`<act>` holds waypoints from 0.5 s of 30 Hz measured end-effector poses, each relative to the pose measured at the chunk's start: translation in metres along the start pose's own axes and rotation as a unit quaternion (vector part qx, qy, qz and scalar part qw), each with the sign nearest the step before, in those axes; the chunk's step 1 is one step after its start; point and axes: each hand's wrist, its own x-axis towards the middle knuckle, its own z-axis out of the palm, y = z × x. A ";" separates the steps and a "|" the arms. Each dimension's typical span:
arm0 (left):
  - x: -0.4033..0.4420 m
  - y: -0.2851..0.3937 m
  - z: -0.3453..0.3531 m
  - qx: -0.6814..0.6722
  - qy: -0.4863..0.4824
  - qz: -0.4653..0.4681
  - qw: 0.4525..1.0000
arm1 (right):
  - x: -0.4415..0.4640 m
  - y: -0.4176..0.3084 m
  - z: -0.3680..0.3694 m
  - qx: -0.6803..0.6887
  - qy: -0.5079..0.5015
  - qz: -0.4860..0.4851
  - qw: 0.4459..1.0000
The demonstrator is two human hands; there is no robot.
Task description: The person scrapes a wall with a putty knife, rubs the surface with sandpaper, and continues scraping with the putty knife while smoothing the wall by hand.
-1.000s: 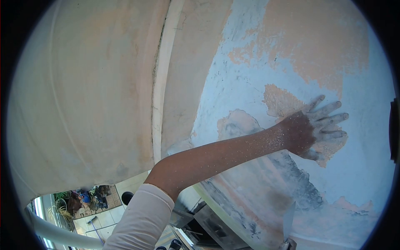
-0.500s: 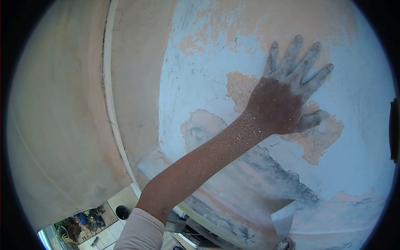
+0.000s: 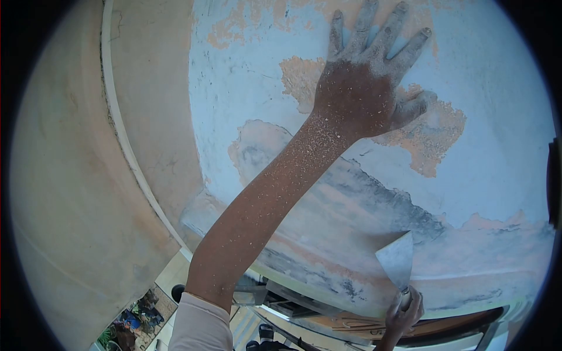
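Observation:
My left hand [image 3: 363, 88] lies flat on a peeling wall [image 3: 480, 169], its fingers spread and coated in pale dust. Specks of dust cover the forearm too. Around that palm, bare peach-coloured patches [image 3: 433, 134] show through the white-blue paint. Lower right, my right hand [image 3: 405, 313] is wrapped around the handle of a scraper [image 3: 398, 260]. The wide metal blade points upward, close to the wall's grey, worn lower part; whether its edge touches the surface I cannot tell.
A pale vertical strip [image 3: 117, 111] runs down the wall at left. Below are a dark pot [image 3: 178, 292], some plants and mixed items [image 3: 137, 322] on the ground, and a shoe [image 3: 266, 332]. A dark-framed structure [image 3: 293, 301] sits under the wall's lower edge.
The view has tilted down, so the wall and both hands appear higher. My right hand and its scraper now show more fully. My left hand stays at about the same spot on the wall.

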 end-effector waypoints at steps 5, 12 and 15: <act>-0.019 0.006 -0.010 0.020 -0.007 -0.083 0.996 | 0.003 0.001 0.002 0.022 0.008 -0.013 1.000; -0.054 0.020 -0.027 0.033 -0.107 -0.155 0.982 | 0.005 -0.002 0.002 0.005 0.018 -0.031 0.999; -0.066 0.000 -0.038 0.011 -0.155 -0.093 0.984 | 0.006 -0.002 0.002 0.007 0.029 -0.035 0.999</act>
